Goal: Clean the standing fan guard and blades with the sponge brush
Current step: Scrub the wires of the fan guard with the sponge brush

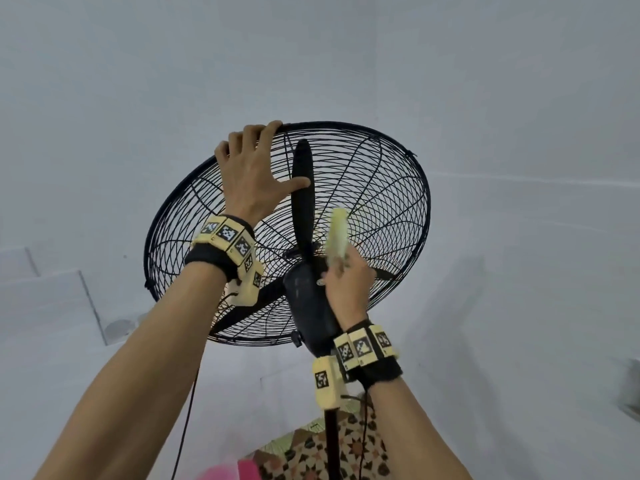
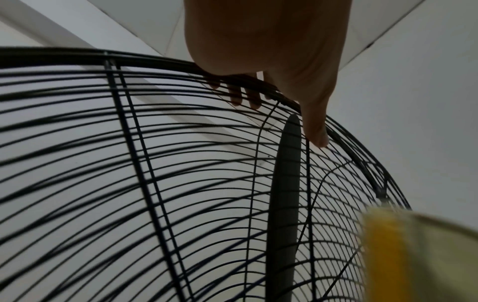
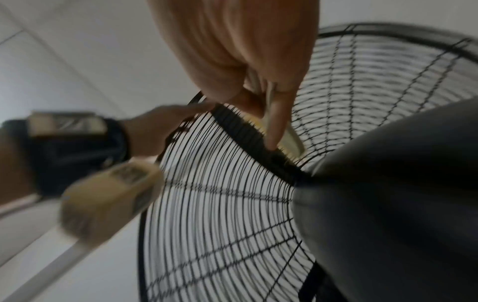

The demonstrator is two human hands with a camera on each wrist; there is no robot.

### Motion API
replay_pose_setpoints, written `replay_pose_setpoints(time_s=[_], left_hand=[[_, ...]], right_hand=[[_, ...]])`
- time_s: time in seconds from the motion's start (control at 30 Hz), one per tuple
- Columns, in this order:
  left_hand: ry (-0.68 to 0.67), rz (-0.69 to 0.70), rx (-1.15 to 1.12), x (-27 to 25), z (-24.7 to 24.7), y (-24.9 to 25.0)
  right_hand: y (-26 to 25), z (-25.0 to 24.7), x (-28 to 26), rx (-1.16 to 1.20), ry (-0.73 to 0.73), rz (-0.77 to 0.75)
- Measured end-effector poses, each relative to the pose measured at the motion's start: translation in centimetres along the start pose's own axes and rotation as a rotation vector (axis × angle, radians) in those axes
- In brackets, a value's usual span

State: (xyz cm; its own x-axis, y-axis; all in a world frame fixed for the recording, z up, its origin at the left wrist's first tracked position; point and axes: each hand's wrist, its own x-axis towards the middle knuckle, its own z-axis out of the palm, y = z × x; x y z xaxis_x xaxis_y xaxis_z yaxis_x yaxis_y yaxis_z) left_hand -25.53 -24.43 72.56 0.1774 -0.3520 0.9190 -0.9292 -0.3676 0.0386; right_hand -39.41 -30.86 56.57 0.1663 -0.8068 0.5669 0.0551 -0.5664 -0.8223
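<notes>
The black standing fan is seen from behind and below. Its wire guard [image 1: 381, 188] encloses a dark blade [image 1: 302, 188] that points up. My left hand [image 1: 252, 168] grips the guard's upper left rim, fingers curled over the edge [image 2: 240, 98] and thumb lying on the rear wires. My right hand [image 1: 346, 285] holds the yellow sponge brush [image 1: 337, 233] just above the motor housing [image 1: 308, 306], its head against the rear guard wires. In the right wrist view the brush [image 3: 292, 137] sits between my fingers and the guard [image 3: 220, 204]. The brush [image 2: 413, 255] shows blurred in the left wrist view.
The fan's black pole [image 1: 332, 445] runs down between my arms, with a black cable [image 1: 187, 410] hanging to its left. A patterned floor [image 1: 311, 455] and a pink object [image 1: 242, 469] lie below. White walls surround the fan, with white panels [image 1: 52, 299] at the left.
</notes>
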Motion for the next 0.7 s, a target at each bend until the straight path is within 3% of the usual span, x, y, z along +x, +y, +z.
replay_pose_setpoints(time_s=[0.1, 0.3, 0.47, 0.6, 0.7], left_hand=[[0.020, 0.017, 0.001, -0.2, 0.1, 0.0], [0.026, 0.022, 0.008, -0.1, 0.3, -0.2], [0.035, 0.041, 0.013, -0.3, 0.2, -0.4], [0.034, 0.052, 0.016, -0.5, 0.1, 0.2], [0.032, 0.050, 0.019, -0.6, -0.2, 0.1]], right_hand=[[-0.2, -0.1, 1.5, 0.008, 0.142, 0.109], [-1.2, 1.5, -1.4, -0.032, -0.159, -0.106], [-0.5, 0.1, -0.5, -0.071, 0.097, -0.037], [-0.6, 1.3, -2.2, 0.141, 0.200, -0.173], [0.3, 1.6, -2.4, 0.157, 0.292, -0.247]])
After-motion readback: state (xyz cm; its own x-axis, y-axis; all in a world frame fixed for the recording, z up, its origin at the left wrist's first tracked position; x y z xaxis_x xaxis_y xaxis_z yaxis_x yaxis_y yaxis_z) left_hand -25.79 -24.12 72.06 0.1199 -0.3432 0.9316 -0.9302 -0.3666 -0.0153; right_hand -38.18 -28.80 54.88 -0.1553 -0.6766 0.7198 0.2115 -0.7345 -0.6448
